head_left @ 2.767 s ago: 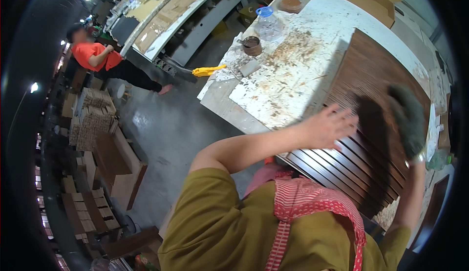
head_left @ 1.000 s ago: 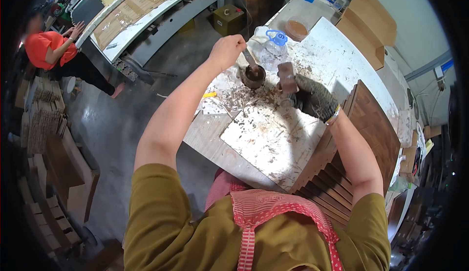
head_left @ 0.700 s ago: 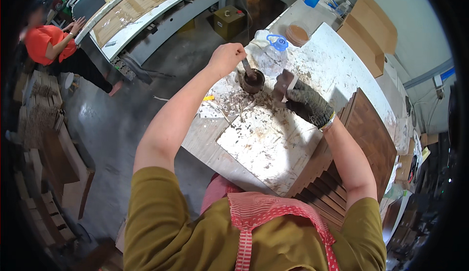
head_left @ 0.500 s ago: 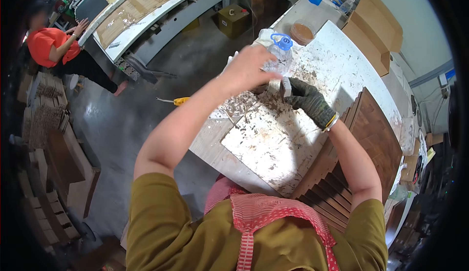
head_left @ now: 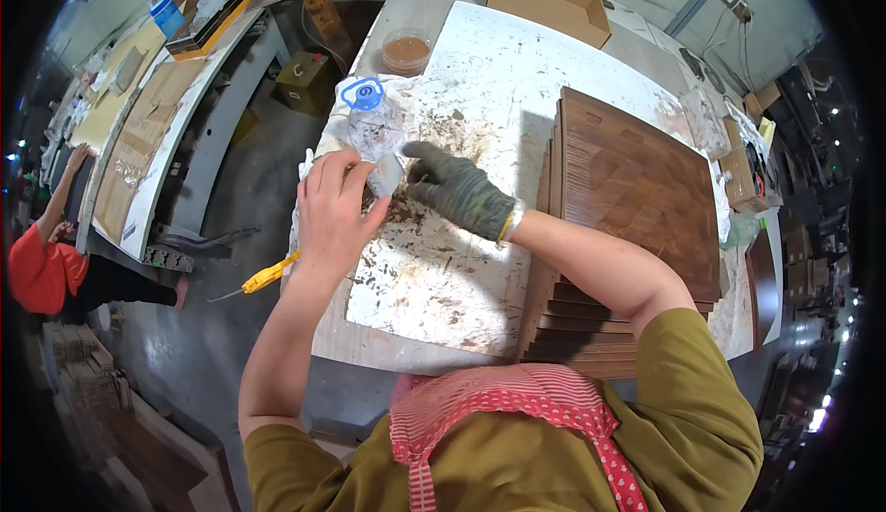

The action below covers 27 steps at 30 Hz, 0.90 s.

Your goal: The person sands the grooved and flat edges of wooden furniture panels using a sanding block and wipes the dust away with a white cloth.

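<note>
Head view: left hand point(head_left: 332, 209) holds block point(head_left: 386, 176); blue cap point(head_left: 367, 96) bears possible lettering.

A pale block point(head_left: 387, 177) is gripped by the bare left hand point(head_left: 330, 206), the gloved right hand point(head_left: 459, 191) held just beside it; brown panels point(head_left: 637, 180) are stacked at right.

The block point(head_left: 386, 176) held in the left hand point(head_left: 332, 209) looks pale grey. Right of that grip, I see the right hand point(head_left: 454, 189) in a mottled grey-green glove point(head_left: 472, 202) edged yellow; just beyond the grip, a clear bottle point(head_left: 375, 130) has a blue cap point(head_left: 369, 95). Beneath it, the white board point(head_left: 441, 292) is speckled brown. Far right, wood panels point(head_left: 637, 180) show patchwork dark brown; toward the body, the apron point(head_left: 498, 399) is striped red and white.
</note>
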### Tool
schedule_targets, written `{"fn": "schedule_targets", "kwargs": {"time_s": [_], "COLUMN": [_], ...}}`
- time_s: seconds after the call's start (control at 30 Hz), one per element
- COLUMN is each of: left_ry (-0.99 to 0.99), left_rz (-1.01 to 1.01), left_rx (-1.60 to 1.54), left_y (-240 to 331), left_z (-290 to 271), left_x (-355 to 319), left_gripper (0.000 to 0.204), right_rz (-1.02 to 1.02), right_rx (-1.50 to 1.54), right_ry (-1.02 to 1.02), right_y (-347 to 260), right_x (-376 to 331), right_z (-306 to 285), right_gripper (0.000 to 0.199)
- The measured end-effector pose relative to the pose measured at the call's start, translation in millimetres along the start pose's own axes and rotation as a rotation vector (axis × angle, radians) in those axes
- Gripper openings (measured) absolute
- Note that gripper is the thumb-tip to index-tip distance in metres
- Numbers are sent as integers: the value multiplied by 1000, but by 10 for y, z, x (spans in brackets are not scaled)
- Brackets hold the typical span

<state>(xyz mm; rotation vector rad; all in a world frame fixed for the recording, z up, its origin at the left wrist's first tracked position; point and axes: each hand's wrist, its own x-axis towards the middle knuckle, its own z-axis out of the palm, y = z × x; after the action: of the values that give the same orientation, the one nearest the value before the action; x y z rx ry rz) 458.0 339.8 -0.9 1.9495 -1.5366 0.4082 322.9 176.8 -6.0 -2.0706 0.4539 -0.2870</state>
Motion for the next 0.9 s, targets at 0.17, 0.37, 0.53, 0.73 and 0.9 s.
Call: {"fn": "schedule_targets", "kwargs": {"time_s": [0.17, 0.37, 0.53, 0.73, 0.9], "left_ry": [84, -33, 79, -219, -95], "left_rz": [280, 394, -243, -520, -534], "left_rx": [154, 116, 35, -147, -239], "left_y": [103, 63, -641, -945, -992], "left_z": [105, -39, -187, 182, 297], "left_x": [-16, 10, 94, 41, 123], "left_gripper": [46, 49, 46, 29, 23], "right_rz": [416, 457, 482, 337, -246], "right_rx": [1068, 1195, 983, 293, -603], "right_ry": [-209, -224, -223, -172, -161], "right_y": [-85, 3, 187, 244, 230], "right_x": [-174, -66, 201, 363, 405], "right_z": [33, 6, -314, -270, -128], "right_gripper": [27, 31, 27, 42, 49]}}
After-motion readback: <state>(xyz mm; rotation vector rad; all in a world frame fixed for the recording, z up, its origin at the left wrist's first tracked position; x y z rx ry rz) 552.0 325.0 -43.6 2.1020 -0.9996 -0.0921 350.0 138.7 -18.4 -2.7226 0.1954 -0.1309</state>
